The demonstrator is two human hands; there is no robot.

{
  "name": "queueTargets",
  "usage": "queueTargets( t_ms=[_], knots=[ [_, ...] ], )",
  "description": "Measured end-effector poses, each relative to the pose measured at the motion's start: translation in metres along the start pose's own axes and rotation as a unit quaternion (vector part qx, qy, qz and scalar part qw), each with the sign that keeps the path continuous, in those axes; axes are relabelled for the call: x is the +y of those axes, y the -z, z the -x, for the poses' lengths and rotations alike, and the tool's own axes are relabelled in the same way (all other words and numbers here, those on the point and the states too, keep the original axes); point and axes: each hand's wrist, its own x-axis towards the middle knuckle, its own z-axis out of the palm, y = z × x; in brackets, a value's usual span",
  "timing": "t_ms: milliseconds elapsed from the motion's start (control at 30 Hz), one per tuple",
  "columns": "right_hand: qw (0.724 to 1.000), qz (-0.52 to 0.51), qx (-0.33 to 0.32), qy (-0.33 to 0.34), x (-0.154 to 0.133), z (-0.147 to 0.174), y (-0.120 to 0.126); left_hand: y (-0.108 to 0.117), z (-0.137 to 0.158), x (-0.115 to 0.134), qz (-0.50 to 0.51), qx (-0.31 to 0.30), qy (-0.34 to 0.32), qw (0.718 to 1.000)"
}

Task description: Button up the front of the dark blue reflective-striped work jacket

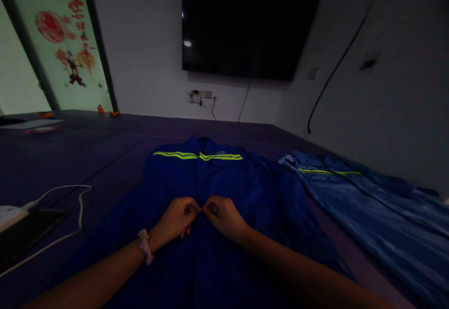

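A dark blue work jacket (231, 183) with yellow-green reflective strips across the chest lies spread out, front side up, before me. My left hand (180, 215), with a pale scrunchie (145, 247) on its wrist, pinches the jacket at its centre front. Right beside it, my right hand (222, 214) pinches the same front edge, the fingertips of both hands almost touching. Whether a button or only cloth lies between the fingers is hidden.
A second, lighter blue garment (368, 201) lies at the right. At the left are a dark phone (38, 229), a white power strip (10, 215) and a white cable (81, 201). A television (249, 28) hangs on the far wall.
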Motion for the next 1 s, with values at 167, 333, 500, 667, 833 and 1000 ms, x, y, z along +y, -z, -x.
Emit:
queueTargets(
  t_ms=[167,333,500,667,833,1000],
  knots=[
    [1.0,0.001,0.005,-0.007,0.0011,-0.0004,-0.0014,0.0,0.0012,0.0023,-0.01,0.0,-0.006,1.0],
    [1.0,-0.008,0.003,-0.009,-0.0006,-0.0001,-0.0012,0.0003,0.0019,0.0047,-0.02,0.001,-0.01,1.0],
    [1.0,-0.008,-0.001,-0.011,-0.0012,-0.0005,-0.0007,0.0,0.0013,0.0025,-0.019,0.002,-0.016,1.0],
    [1.0,-0.001,0.0,-0.012,-0.0006,-0.0004,-0.0012,0.0007,0.0018,0.0028,-0.022,0.002,-0.018,1.0],
    [1.0,-0.001,0.005,-0.002,-0.0011,-0.0003,-0.0017,0.0008,0.0031,0.0059,-0.025,0.0,-0.018,1.0],
    [1.0,-0.001,0.007,-0.016,-0.0007,-0.0003,-0.0028,0.0007,0.0033,0.0075,-0.021,0.005,-0.018,1.0]
  ],
)
